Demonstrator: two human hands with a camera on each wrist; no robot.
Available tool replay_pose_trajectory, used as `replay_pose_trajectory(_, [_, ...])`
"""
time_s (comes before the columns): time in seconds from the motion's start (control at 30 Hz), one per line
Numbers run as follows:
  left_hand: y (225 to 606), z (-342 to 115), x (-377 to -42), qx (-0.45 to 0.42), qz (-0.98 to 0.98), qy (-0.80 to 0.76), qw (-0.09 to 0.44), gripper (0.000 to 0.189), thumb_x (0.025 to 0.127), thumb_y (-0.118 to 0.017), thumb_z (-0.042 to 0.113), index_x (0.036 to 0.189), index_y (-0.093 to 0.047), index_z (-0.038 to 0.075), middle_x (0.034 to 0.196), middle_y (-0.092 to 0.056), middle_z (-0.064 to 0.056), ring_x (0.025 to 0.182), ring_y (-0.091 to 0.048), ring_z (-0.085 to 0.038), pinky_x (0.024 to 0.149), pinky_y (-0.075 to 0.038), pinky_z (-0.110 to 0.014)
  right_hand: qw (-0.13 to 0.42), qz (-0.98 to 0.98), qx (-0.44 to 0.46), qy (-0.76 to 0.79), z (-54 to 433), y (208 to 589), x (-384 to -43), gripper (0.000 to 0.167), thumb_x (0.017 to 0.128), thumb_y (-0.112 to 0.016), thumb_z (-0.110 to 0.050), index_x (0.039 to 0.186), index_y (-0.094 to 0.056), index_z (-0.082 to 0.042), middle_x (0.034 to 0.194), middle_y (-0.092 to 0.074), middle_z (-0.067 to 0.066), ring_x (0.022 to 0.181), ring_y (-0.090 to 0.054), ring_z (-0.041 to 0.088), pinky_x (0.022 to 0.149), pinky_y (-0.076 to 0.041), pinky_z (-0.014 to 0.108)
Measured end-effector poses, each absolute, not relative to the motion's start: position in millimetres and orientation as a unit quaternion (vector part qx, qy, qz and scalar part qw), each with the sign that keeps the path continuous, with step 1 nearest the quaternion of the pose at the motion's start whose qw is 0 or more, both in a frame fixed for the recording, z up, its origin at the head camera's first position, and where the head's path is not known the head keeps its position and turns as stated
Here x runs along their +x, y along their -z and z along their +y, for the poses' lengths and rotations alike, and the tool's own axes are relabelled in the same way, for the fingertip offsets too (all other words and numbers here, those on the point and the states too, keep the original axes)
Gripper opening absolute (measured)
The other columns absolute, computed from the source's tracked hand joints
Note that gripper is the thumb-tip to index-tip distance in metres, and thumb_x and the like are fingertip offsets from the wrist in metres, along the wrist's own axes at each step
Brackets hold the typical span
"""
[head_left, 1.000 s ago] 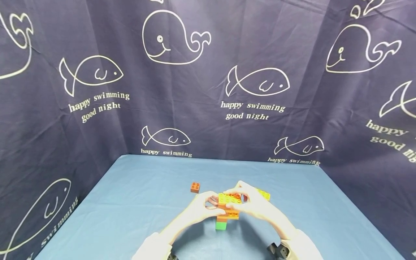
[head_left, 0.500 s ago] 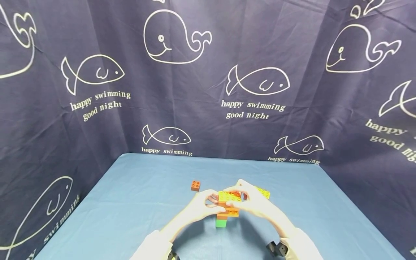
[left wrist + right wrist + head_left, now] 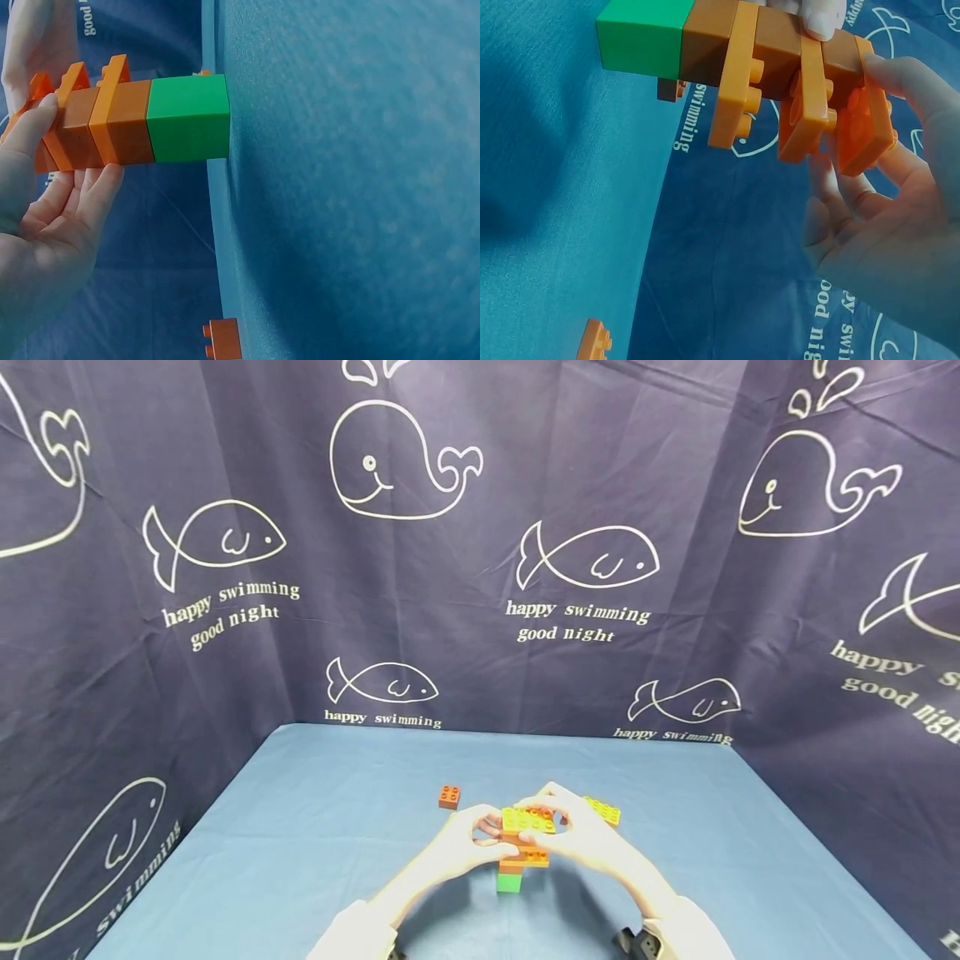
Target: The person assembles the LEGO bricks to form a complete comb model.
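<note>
A tower of toy building bricks stands upright on the blue surface. Its base is a green brick [image 3: 508, 883]; above it brown bricks [image 3: 129, 124] alternate with flat orange plates [image 3: 735, 82] that jut to one side. My left hand [image 3: 463, 843] grips the tower at mid-height, thumb on the near side and fingers on the far side. At the top, my right hand [image 3: 583, 833] pinches the uppermost studded plate [image 3: 528, 821], which looks yellow-orange from above. In the right wrist view, the thumb lies on that plate's edge and the fingers curl behind it.
A loose reddish-brown brick [image 3: 449, 797] lies behind and left of the tower. A yellow studded plate [image 3: 602, 811] lies beyond my right hand, beside a dark red piece [image 3: 564, 819] partly hidden by it. Dark blue printed curtains [image 3: 480, 568] surround the blue table [image 3: 322, 827].
Both hands keep their hold on the tower, with hardly any movement. The head view has shifted slightly.
</note>
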State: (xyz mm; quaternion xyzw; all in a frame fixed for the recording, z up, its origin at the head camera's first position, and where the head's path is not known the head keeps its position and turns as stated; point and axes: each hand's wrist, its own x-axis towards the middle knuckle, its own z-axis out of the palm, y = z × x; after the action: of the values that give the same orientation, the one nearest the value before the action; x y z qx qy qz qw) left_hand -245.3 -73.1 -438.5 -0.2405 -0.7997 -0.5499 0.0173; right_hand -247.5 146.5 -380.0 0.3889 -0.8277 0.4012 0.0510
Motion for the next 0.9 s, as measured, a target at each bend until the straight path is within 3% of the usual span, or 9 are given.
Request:
replay_pose_trajectory(0.23, [439.8,-73.8,-246.8,-0.242,-0.798,0.551,0.015,0.029,0.079,-0.076,0.024,0.102,-0.063,0.012,0.104,-0.064,-0.003,0.092,-0.060,-0.010,0.078,-0.052,-0.018,0.046,-0.827,0.403,-0.390,144.5,374.8,-247.0,0.028,0.084,-0.070,-0.026,0.109,-0.068,-0.015,0.085,-0.050,-0.003,0.076,-0.046,0.007,0.062,-0.041,0.021])
replay_pose_trajectory(0.5, [440.1,-74.0,-247.3,-0.245,-0.800,0.548,0.019,0.032,0.079,-0.075,0.026,0.103,-0.062,0.011,0.104,-0.064,-0.004,0.092,-0.061,-0.011,0.078,-0.052,-0.018,0.057,-0.816,0.423,-0.391,143.2,371.5,-248.0,0.028,0.082,-0.072,-0.022,0.108,-0.069,-0.013,0.083,-0.050,-0.001,0.076,-0.047,0.011,0.064,-0.041,0.024])
replay_pose_trajectory(0.9, [439.6,-72.9,-246.3,-0.241,-0.801,0.548,0.022,0.030,0.078,-0.076,0.025,0.102,-0.063,0.012,0.103,-0.064,-0.002,0.092,-0.061,-0.012,0.078,-0.052,-0.018,0.056,-0.825,0.408,-0.388,143.4,368.4,-240.5,0.028,0.082,-0.071,-0.018,0.109,-0.068,-0.011,0.083,-0.048,0.001,0.069,-0.043,0.015,0.056,-0.035,0.018])
